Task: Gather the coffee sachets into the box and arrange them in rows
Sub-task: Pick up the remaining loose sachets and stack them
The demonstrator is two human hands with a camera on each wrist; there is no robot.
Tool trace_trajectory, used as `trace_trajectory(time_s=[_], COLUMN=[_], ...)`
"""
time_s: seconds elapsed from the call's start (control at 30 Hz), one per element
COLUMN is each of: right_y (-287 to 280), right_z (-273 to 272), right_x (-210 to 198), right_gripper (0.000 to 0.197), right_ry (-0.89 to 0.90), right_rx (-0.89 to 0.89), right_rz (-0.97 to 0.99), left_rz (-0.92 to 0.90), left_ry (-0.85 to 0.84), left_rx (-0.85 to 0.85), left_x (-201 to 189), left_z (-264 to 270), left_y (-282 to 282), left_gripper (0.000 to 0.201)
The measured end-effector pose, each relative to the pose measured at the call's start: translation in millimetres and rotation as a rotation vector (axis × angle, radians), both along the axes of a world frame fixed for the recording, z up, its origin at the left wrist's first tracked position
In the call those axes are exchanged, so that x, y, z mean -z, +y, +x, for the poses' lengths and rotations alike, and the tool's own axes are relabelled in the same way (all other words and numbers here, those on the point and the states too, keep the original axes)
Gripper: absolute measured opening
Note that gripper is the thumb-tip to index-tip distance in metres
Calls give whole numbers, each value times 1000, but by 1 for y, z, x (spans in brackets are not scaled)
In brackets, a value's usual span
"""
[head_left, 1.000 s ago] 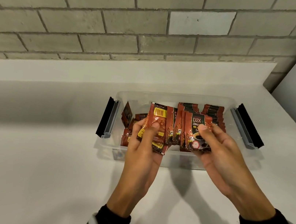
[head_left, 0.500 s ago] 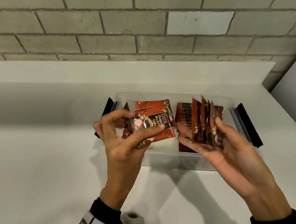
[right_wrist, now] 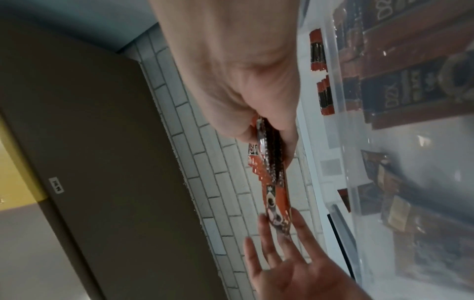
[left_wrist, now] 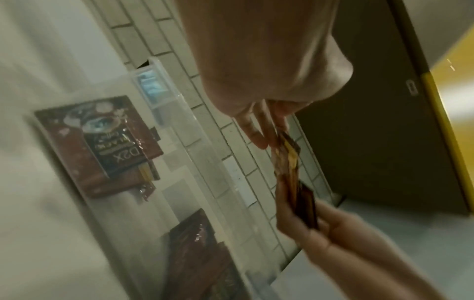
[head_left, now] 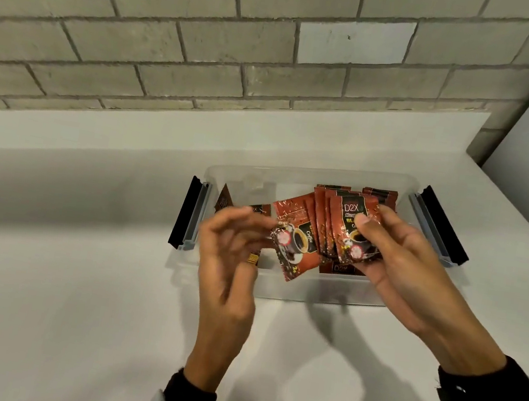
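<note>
My right thumb [head_left: 364, 223] presses the front of a fanned bundle of sachets [head_left: 347, 233], with the fingers curled behind it, so the right hand [head_left: 396, 271] is clamped firmly on the stack above the box [head_left: 311, 291]. My left hand [head_left: 229, 263] is blurred; its fingers look loosely spread and their tips meet the lower end of the leftmost sachet, but I cannot tell whether they pinch it or only touch it. To do this well I judge I should square the fan first: tap the bottom edges level against the left palm, ease the thumb just enough for the packs to slide flush, then lower them upright beside the row [head_left: 377, 195] standing at the right end. Loose sachets [head_left: 222, 199] lie at the left end, so I'd keep the bundle clear of those. The foil looks slick, so too light a grip may let the outer pack slip
</note>
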State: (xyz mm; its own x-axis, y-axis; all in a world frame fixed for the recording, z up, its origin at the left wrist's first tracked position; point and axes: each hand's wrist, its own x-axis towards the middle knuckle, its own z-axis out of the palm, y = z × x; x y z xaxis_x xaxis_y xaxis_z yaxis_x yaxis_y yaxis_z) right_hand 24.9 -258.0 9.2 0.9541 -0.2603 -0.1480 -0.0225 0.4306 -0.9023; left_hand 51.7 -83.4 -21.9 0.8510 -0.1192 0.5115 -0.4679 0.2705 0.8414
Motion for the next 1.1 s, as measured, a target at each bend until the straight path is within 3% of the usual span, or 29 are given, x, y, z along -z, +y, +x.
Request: trace_trajectory(time_s=[0.07, 0.23, 0.33, 0.43, 0.57, 0.63, 0.83, 1.1], right_y=[-4, -4, -5, -9, -3, 3, 17, 5], right_z=[0, 1, 3, 1, -7, -9, -8, -6], right_x=[-1, -6, -4, 1, 11, 18, 17, 5], right_gripper=[21, 23, 21, 20, 41, 50, 33, 28], right_ry=[0, 11, 36, 66, 122, 133, 124, 23], right_rx=[-32, -112, -23, 54, 31, -4, -51, -30], right_rz=[-66, -205, -208, -84, 82, 80, 33, 103], left_rz=[-79, 271, 296, 223, 73, 10, -122, -54], left_ry=[151, 455, 479, 494, 551, 573, 573, 517], left_rx=[37, 300, 241, 105, -3, 5, 95, 64], left_x=[-8, -19, -19, -14, -10, -10, -13, -15], left_z=[3, 18, 19, 19, 15, 12, 9, 12], left_y=[2, 9, 6, 1, -7, -12, -19, -5], left_gripper=[47, 48, 41, 38, 39, 40, 35, 27])
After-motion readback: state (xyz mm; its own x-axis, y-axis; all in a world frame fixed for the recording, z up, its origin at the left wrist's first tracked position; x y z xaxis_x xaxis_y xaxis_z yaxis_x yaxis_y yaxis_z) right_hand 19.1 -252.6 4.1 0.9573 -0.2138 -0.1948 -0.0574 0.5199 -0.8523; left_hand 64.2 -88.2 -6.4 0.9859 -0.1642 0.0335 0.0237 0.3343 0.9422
